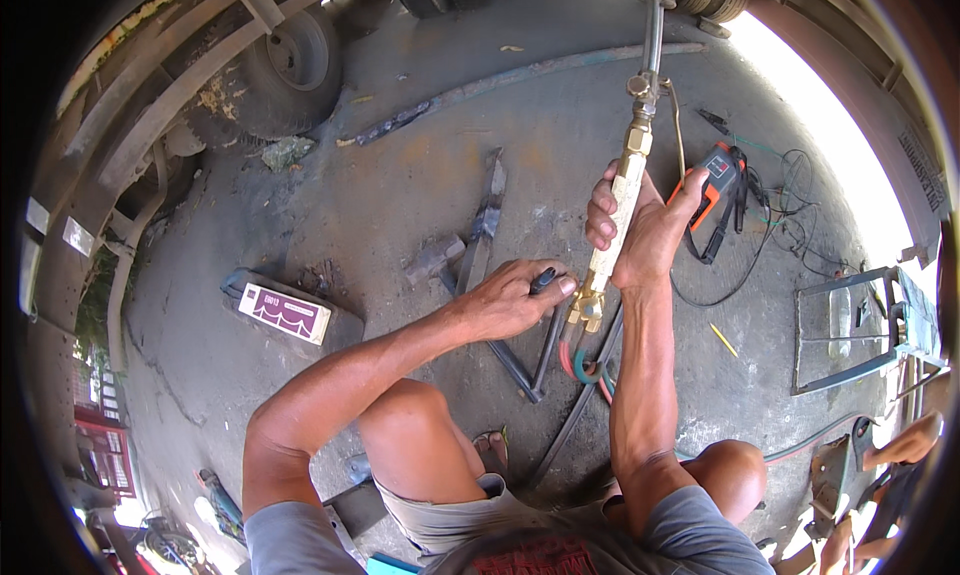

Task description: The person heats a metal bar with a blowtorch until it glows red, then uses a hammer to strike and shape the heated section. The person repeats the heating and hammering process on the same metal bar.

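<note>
My right hand [645, 225] is wrapped around the brass handle of a cutting torch [627, 180], which points away from me toward the top. Its fingers curl over the left side and the thumb stands out to the right. Red and green hoses [584, 363] loop from the torch's near end. My left hand [510, 303] is closed on a short dark cylindrical object [543, 280], whose exact kind does not show. Its fingertips are beside the brass valves [588, 307] at the torch's near end; I cannot tell whether they touch.
Ahead lie a hammer [436, 259] and angled metal bars [487, 230]. A purple-and-white box [284, 313] sits at left, near a truck wheel [290, 65]. To the right are an orange-and-black device [712, 187] with cables, a metal frame [850, 325] and another person's leg [905, 441].
</note>
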